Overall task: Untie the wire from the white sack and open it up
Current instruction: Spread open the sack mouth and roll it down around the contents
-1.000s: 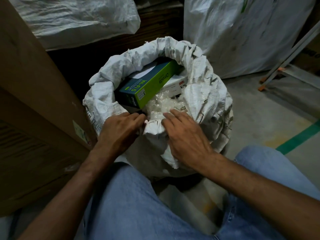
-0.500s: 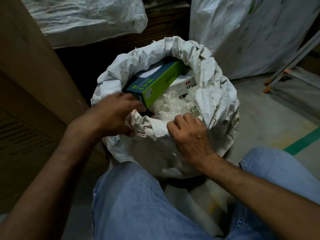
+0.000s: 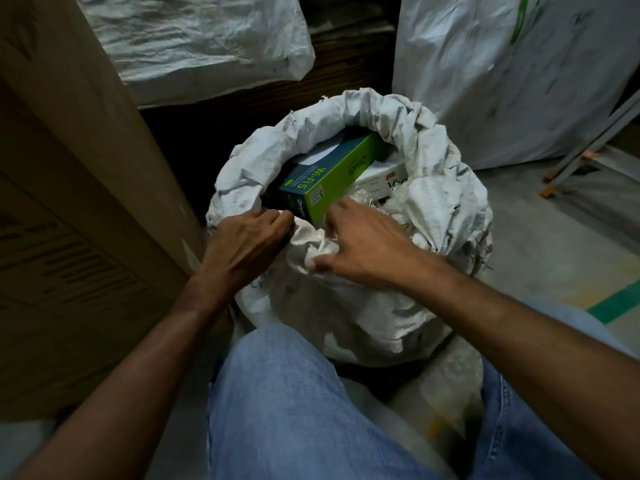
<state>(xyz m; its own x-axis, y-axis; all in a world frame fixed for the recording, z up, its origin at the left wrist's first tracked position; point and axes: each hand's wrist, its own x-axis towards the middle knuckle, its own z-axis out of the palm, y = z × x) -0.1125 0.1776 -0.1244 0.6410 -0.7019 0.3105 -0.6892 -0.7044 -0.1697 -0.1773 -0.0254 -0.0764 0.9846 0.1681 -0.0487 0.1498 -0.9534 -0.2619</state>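
The white woven sack (image 3: 349,306) stands on the floor between my knees, its mouth open and its rim rolled down all round. Inside lie a green and blue Wi-Fi box (image 3: 332,176), a white box (image 3: 384,180) and crumpled clear plastic (image 3: 391,206). My left hand (image 3: 242,247) grips the near-left part of the rolled rim, fingers curled over the edge. My right hand (image 3: 363,244) pinches a bunched fold of the near rim between thumb and fingers. No wire shows anywhere.
A tall cardboard box (image 3: 76,188) stands close on the left. Two more white sacks (image 3: 194,43) (image 3: 512,71) sit behind, with dark stacked board between them. Metal frame legs (image 3: 588,143) slant at right. My jeans-clad knees (image 3: 294,410) fill the foreground.
Both hands shifted along the near rim; my right hand rose from the rim's outer side onto a bunched fold, and my left moved back down to the rim's near-left edge.
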